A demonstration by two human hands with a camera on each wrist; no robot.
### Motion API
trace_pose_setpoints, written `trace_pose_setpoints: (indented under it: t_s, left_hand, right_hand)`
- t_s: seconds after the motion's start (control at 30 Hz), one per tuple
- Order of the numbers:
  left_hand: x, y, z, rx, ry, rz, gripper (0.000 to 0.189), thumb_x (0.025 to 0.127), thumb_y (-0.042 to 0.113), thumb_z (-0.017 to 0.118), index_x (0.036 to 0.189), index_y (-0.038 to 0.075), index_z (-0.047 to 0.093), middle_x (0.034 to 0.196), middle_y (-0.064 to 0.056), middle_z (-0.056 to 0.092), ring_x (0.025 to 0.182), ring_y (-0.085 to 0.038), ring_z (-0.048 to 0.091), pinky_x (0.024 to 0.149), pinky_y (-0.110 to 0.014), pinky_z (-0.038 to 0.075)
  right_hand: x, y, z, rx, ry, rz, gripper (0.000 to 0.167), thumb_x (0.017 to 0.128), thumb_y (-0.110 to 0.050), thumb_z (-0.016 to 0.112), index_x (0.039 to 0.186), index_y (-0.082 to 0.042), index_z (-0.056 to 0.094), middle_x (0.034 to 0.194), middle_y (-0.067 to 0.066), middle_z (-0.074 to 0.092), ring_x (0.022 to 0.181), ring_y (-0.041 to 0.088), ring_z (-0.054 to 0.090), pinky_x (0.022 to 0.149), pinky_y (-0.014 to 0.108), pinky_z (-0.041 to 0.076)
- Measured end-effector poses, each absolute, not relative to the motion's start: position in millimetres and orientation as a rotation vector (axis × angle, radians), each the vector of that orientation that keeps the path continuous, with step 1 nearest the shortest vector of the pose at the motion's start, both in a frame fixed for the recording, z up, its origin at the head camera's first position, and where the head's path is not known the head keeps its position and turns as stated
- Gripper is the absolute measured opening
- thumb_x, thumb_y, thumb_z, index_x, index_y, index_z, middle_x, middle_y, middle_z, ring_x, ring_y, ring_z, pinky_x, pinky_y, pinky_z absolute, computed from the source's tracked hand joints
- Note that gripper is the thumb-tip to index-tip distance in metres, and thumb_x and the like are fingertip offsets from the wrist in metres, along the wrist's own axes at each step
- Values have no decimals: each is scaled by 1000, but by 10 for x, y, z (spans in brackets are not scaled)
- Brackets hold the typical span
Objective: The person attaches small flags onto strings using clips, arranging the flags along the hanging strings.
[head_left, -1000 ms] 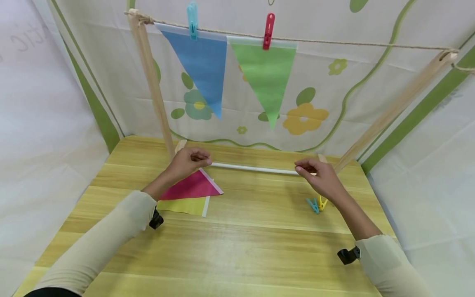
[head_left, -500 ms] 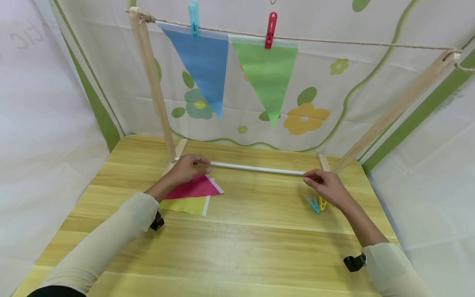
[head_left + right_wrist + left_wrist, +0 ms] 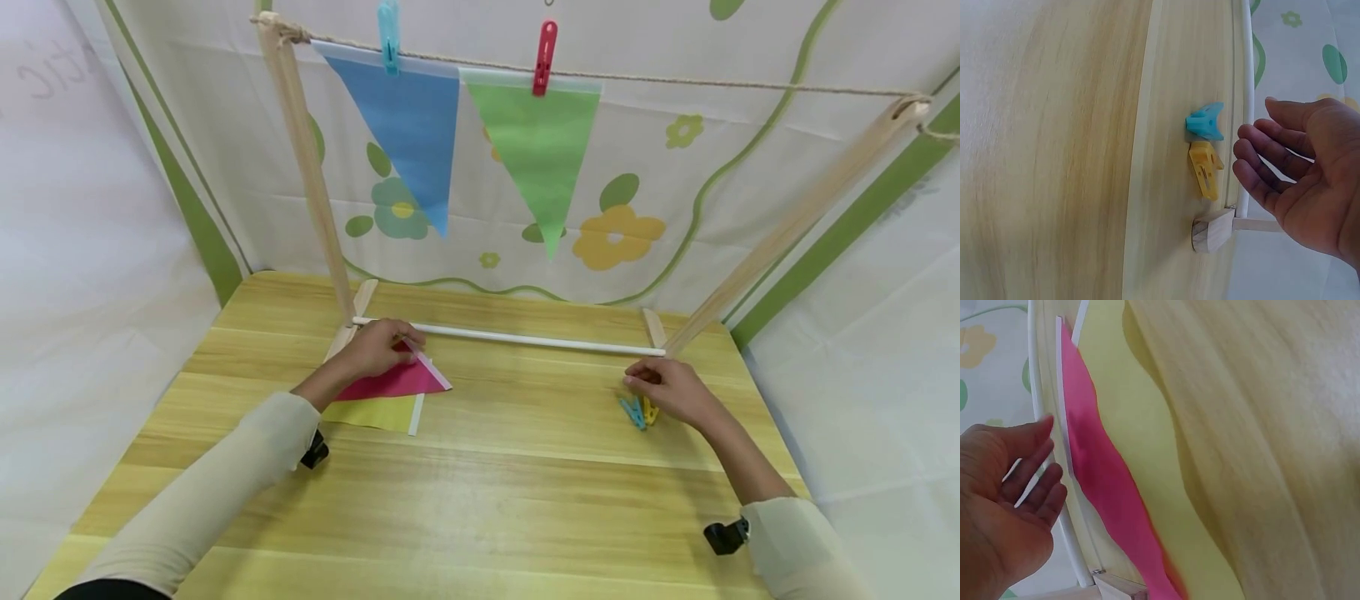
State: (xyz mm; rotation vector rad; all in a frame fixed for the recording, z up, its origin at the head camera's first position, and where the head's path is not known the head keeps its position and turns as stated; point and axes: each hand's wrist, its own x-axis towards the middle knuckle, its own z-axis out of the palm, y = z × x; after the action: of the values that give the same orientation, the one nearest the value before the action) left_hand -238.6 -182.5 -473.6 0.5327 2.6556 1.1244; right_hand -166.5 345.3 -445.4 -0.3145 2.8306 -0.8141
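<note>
In the head view my left hand (image 3: 377, 348) hovers over a pink pennant (image 3: 393, 380) with a white strip along one edge. The left wrist view shows its fingers loosely bent, nothing between them, just beside that strip. Partly under the pink pennant lies a yellow pennant (image 3: 372, 415). My right hand (image 3: 670, 388) is above a blue clothespin (image 3: 633, 414) and a yellow clothespin (image 3: 651, 412) on the table. Its relaxed fingers hold nothing, as the right wrist view (image 3: 1319, 169) confirms.
A white rod (image 3: 517, 338) runs low between two wooden posts (image 3: 311, 175). From the twine (image 3: 675, 81) above hang a blue pennant (image 3: 412, 125) and a green pennant (image 3: 534, 142), pegged with a light blue clothespin (image 3: 389, 42) and a red clothespin (image 3: 544, 58). Flowered fabric stands behind.
Both hands have come away from the white rod toward me. The left has lowered over the pink pennant; the right has shifted right, nearer the clothespins.
</note>
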Motion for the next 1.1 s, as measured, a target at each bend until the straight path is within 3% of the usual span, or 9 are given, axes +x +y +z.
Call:
trace_pose_setpoints:
  t_s: [0.33, 0.57, 0.67, 0.83, 1.1]
  left_hand:
    - [-2366, -1839, -4744, 614, 2705, 983, 26, 100, -8, 76, 124, 0, 82, 122, -17, 84, 133, -43, 72, 120, -61, 57]
    - [-2380, -1836, -4750, 628, 2741, 971, 25, 98, -6, 80, 123, -2, 82, 120, -18, 85, 130, -43, 73, 138, -64, 35]
    - [-2388, -1834, -4747, 623, 2750, 949, 26, 98, -5, 81, 124, -2, 82, 123, -18, 84, 131, -43, 72, 133, -63, 42]
    - [-2407, -1834, -4751, 642, 2772, 913, 27, 96, -4, 83, 123, -2, 83, 121, -17, 83, 126, -40, 72, 115, -58, 60]
    - [-2417, -1841, -4761, 617, 2776, 874, 18, 96, 2, 87, 114, 1, 87, 116, -17, 77, 116, -36, 69, 106, -56, 60]
  right_hand:
    - [-1624, 3514, -4483, -249, 2820, -711, 42, 112, -34, 75, 127, 5, 76, 113, 16, 81, 98, 25, 77, 82, 43, 66]
    - [-1573, 3546, -4474, -222, 2808, -646, 42, 106, -42, 81, 115, -1, 79, 102, 11, 79, 85, 18, 69, 74, 37, 59]
    - [-1564, 3547, -4477, -223, 2804, -635, 42, 105, -44, 82, 111, -3, 78, 99, 8, 78, 82, 17, 65, 73, 33, 56]
    - [-1573, 3559, -4498, -193, 2791, -627, 46, 104, -50, 82, 111, -5, 77, 99, 7, 77, 84, 17, 66, 74, 33, 56]
    - [-1589, 3535, -4551, -179, 2774, -640, 48, 101, -52, 85, 109, -5, 78, 97, 6, 77, 81, 17, 66, 72, 33, 56]
